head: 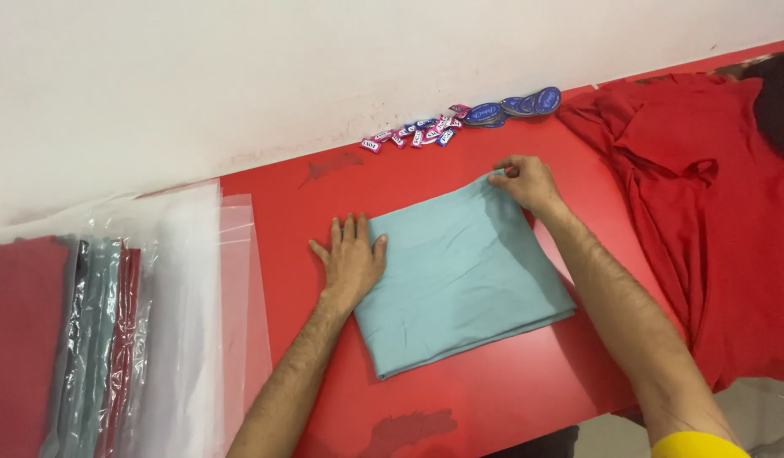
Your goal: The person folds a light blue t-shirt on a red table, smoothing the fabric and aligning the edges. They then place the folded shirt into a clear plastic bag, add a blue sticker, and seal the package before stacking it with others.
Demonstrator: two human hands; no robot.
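Left hand (pixel 352 259) lies flat, fingers spread, on the folded teal cloth (pixel 460 271); right hand (pixel 527 182) seemingly pinches its far corner.

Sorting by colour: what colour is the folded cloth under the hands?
Pale blue-green, plain; the folded cloth shows in the head view.

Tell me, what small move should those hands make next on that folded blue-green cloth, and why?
Probably smoothing it flat. The folded cloth lies square on the red table, the left hand flat on its left edge, the right hand pinching its far corner; faint wrinkles remain.
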